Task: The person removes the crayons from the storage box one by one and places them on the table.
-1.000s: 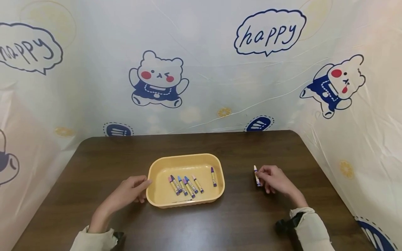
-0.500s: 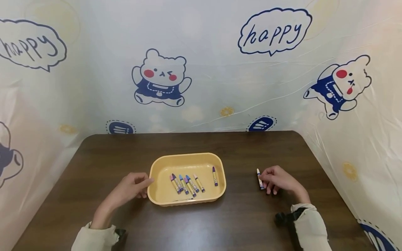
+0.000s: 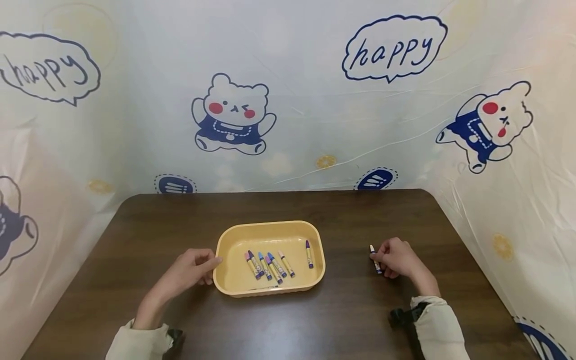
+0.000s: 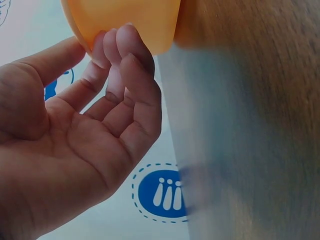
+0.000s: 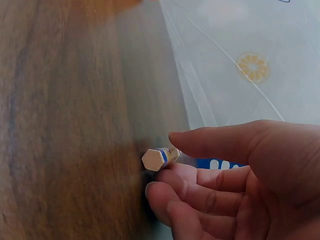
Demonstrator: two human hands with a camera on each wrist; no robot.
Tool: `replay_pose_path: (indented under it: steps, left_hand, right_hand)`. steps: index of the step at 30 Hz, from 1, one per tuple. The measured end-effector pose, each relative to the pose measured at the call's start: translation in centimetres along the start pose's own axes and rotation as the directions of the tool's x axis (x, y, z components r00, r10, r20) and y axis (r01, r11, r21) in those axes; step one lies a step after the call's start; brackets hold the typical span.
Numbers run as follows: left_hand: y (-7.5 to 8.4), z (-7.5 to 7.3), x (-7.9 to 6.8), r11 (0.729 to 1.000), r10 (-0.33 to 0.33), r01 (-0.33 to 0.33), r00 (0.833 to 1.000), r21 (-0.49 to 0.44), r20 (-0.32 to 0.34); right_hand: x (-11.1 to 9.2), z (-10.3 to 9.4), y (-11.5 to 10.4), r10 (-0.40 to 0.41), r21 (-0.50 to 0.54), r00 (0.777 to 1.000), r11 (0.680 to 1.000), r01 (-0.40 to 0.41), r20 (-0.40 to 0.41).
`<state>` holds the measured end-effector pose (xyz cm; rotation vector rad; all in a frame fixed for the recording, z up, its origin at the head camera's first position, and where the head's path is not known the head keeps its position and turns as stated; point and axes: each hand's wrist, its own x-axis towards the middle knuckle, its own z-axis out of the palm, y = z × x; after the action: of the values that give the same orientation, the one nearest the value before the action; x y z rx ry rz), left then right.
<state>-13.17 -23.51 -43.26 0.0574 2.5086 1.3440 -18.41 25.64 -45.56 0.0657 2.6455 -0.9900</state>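
Note:
A yellow tray stands on the table, holding several crayons, among them a purple crayon apart at its right end. My left hand grips the tray's left rim. In the left wrist view the thumb lies at the rim and curled fingers rest against the outer wall. To the right of the tray, my right hand pinches a pale-tipped crayon between thumb and fingers, low over the table. The right wrist view shows that crayon's flat six-sided end pointing at the camera.
The dark wooden table has rounded far corners. A pale printed sheet with bears and writing hangs behind and along both sides. Black wrist straps sit at the sleeves.
My right thumb and fingers have come round the pale-tipped crayon, which has shifted slightly right and nearer. The left hand stays on the tray's rim; the head view has moved a little.

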Motion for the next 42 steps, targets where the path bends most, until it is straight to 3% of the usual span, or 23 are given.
replay_pose_path:
  steps: [7,16,21,26,35,39,42]
  left_hand:
    - [-0.1,0.1,0.2,1.000,0.023,-0.023,1.000,0.001,0.014]
    - [0.4,-0.3,-0.3,0.999,0.031,-0.029,0.998,-0.042,0.054]
    - [-0.1,-0.2,-0.1,0.998,0.029,-0.025,0.998,-0.059,0.058]
    - [-0.5,-0.2,0.0,0.998,0.044,-0.042,0.998,-0.044,0.048]
    - [-0.5,-0.2,0.0,0.999,0.045,-0.043,0.998,-0.030,0.048]
    - [-0.4,-0.2,-0.1,0.998,0.055,-0.054,0.997,-0.023,0.051]
    - [-0.2,-0.4,-0.2,0.998,0.055,-0.054,0.997,-0.022,0.048]
  right_hand:
    - [-0.3,-0.4,0.2,-0.020,0.002,1.000,1.000,0.020,0.003]
    - [-0.4,-1.7,0.1,-0.173,-0.072,0.985,0.983,0.171,-0.020]
    - [-1.1,-1.8,-1.1,-0.223,0.021,0.975,0.975,0.223,-0.025]
    - [-1.5,-1.0,-2.6,-0.270,0.126,0.963,0.955,0.267,0.009]
    - [-0.2,1.4,-2.2,-0.306,0.002,0.947,0.952,0.307,0.099]
    - [-0.1,1.5,-2.3,-0.323,0.062,0.942,0.946,0.318,0.094]
    - [-0.2,1.3,-3.0,-0.343,0.208,0.934,0.925,0.318,0.098]
